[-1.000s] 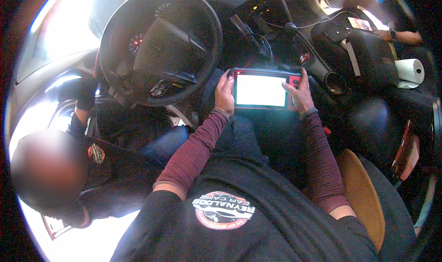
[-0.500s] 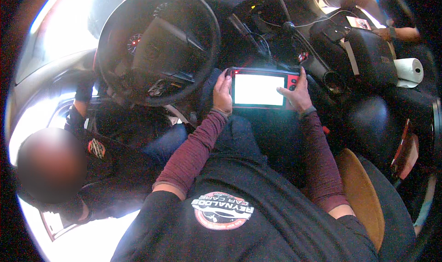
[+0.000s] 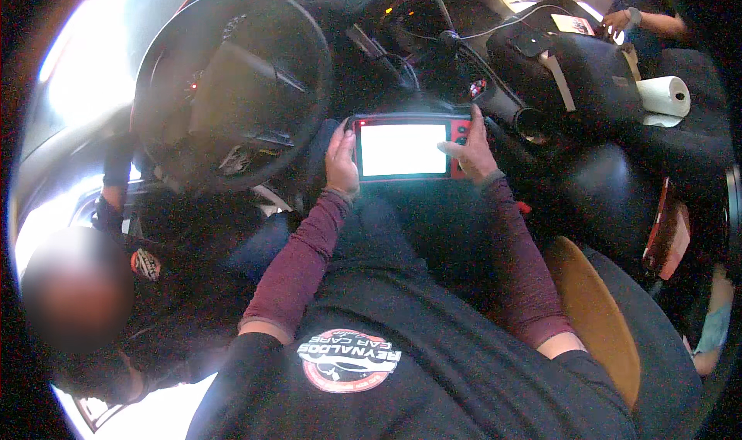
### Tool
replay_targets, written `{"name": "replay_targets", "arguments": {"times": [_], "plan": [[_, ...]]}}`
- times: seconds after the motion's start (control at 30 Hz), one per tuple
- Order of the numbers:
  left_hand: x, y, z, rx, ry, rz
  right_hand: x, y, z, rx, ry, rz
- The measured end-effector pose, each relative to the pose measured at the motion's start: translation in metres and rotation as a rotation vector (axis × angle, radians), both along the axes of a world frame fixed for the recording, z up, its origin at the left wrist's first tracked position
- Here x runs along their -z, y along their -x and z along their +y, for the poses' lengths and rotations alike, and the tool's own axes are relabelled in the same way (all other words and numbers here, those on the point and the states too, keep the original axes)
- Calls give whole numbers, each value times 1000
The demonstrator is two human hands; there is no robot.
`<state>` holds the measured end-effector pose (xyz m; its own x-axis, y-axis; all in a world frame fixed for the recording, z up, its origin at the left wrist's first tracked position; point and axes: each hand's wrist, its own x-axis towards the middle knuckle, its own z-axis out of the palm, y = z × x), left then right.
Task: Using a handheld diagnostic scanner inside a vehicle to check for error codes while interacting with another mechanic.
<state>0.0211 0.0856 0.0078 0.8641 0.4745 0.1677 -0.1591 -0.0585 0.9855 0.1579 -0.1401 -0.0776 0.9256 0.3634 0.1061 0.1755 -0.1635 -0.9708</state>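
I hold a red-and-black handheld tablet (image 3: 399, 151) with a bright, washed-out screen in both hands above my lap. My left hand (image 3: 339, 158) wraps round its left end, fingers along the edge. My right hand (image 3: 477, 150) grips the right end beside the round buttons, with the thumb reaching onto the screen's right part. Maroon sleeves cover both forearms. Just up and left of the tablet is the black steering wheel (image 3: 321, 84); the center console with cables (image 3: 402, 65) lies beyond it.
A co-worker (image 3: 100, 347) in black leans in at the left doorway. Another person's hand (image 3: 618, 24) is at upper right, near a black bag (image 3: 591, 80) and a white paper roll (image 3: 658, 98). A red-cased item (image 3: 668, 231) lies right of me, beside a tan-edged seat (image 3: 587, 301).
The whole view has shifted left, tablet and wheel included. The other person's hand at upper right has lifted and moved up-left. My hands keep their grip on the tablet.
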Motion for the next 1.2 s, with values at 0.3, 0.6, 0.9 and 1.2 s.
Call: {"name": "replay_targets", "arguments": {"times": [0.3, 0.6, 0.9, 1.2], "plan": [[-8, -1, -9, -54, -107, 43, 11, -6, -3, -57, -59, 66], [-1, -1, 1, -46, -96, 39, -12, 4, 4, 1, -423, 272], [2, -1, 5, -21, -37, 25, -9, -3, 9, 65, -448, 415], [7, -2, 7, -26, -19, 46, 13, -12, 10, 42, -536, 459]]}}
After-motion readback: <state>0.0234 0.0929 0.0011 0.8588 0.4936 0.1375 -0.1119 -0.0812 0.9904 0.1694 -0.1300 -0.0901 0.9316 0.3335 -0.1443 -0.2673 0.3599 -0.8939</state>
